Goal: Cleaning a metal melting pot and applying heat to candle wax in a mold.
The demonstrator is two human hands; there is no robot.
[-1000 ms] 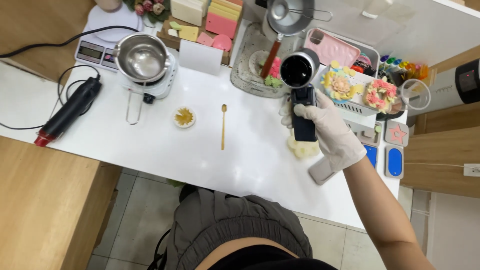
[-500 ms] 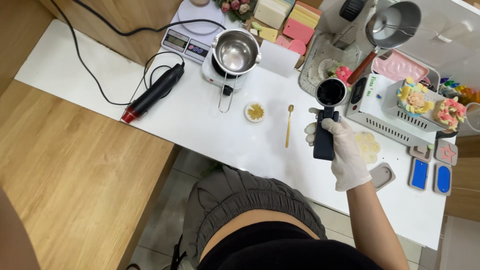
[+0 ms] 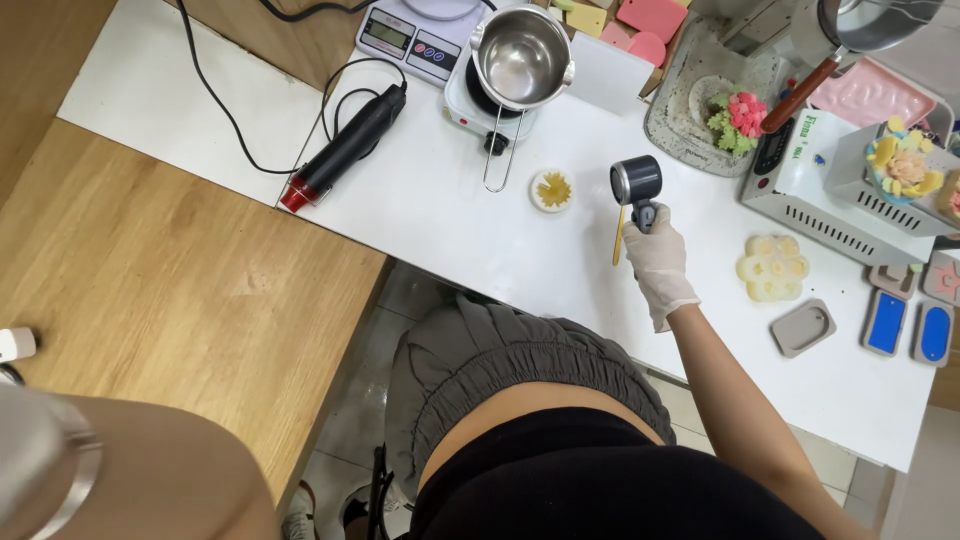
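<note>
- My right hand [image 3: 657, 262], in a white glove, is closed around the dark handle of a small black pot [image 3: 636, 182]; fingers wrapped tight on it.
- The pot is held above the white table [image 3: 450, 215], round body w/ grey rim pointing away from me, its open mouth tilted toward the camera.
- Just left of my hand lies a thin yellow stick [image 3: 618, 236], flat on the table, partly under the pot in this view.
- Further left, near the stick, is a small white dish [image 3: 552, 190] w/ something yellow inside.
- My left hand is not in view, so I cannot tell its state.
- Behind the dish: a steel saucepan [image 3: 522, 58] sits on a small white hotplate [image 3: 478, 112]; a digital scale [image 3: 410, 38] is beside it.
- A black heat gun [image 3: 348, 147] w/ red tip lies at the left part of the table, cable going off.
- To the right of my hand, well apart: a pale flower-shaped mould [image 3: 772, 268], a grey mould [image 3: 804, 327] and two blue moulds [image 3: 907, 328].
- A white machine w/ vents [image 3: 822, 195] stands behind those, approx. at the table's right side.
</note>
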